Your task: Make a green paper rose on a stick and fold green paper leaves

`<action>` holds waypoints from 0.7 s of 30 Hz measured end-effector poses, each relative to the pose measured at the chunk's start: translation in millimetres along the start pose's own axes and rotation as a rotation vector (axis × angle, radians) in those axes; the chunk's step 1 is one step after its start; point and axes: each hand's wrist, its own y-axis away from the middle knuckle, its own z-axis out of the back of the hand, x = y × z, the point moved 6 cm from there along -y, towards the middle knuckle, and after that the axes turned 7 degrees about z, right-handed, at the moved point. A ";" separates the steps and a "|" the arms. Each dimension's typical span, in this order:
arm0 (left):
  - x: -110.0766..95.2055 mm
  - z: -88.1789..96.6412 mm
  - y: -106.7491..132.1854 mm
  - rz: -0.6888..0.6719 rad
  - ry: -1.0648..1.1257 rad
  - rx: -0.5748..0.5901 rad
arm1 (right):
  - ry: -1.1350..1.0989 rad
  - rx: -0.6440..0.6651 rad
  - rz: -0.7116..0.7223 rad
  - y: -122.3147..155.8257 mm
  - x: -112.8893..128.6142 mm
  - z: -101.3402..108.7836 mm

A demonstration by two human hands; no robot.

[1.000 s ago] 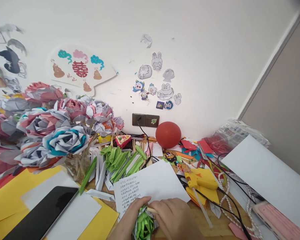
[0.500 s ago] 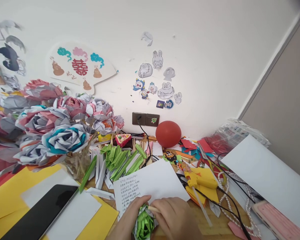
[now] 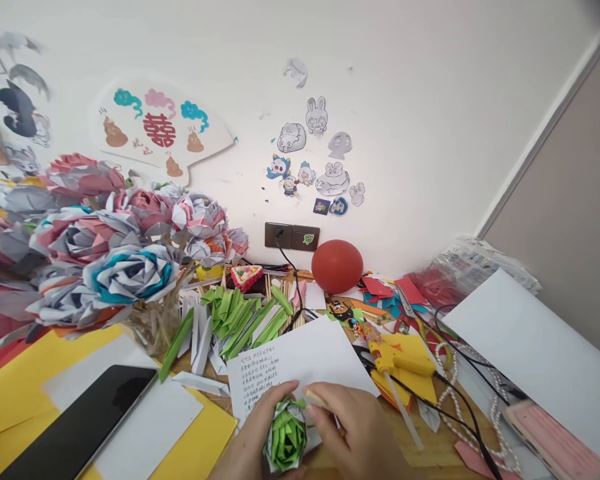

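Note:
At the bottom centre, a green and white folded-paper flower (image 3: 286, 437) rests in my left hand (image 3: 254, 432), whose fingers curl around its left side. My right hand (image 3: 357, 427) pinches a short pale wooden stick (image 3: 314, 398) against the flower's upper right edge. Whether the stick's tip touches the paper is hard to make out. Beneath both hands lies a white sheet with handwriting (image 3: 300, 360). Behind it are piles of folded green paper strips (image 3: 230, 317) and white ones (image 3: 200, 343).
A yellow glue gun (image 3: 405, 360) with a cable lies to the right, near a pearl string (image 3: 445, 393). A black phone (image 3: 85, 420) sits on yellow paper at left. Large paper flowers (image 3: 125, 277) crowd the left side. A red balloon (image 3: 337, 267) stands by the wall.
The flower has shifted slightly up and left and shows more of its face. My right hand has moved up a little, with the stick still pinched.

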 end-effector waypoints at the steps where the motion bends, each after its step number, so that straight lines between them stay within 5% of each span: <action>1: -0.4 0.8 -1.1 0.020 0.011 -0.004 | -0.044 0.008 -0.048 0.3 -2.9 1.0; 10: -7.3 9.4 -9.5 0.171 0.094 -0.072 | -0.235 0.189 -0.429 8.7 -25.9 -15.8; 17: -6.3 13.5 -9.6 0.095 0.069 -0.137 | -0.574 0.177 -0.748 19.1 -40.8 -35.1; 21: -10.2 13.8 -8.9 -0.013 0.020 -0.114 | -0.735 0.142 -0.802 20.4 -41.1 -41.3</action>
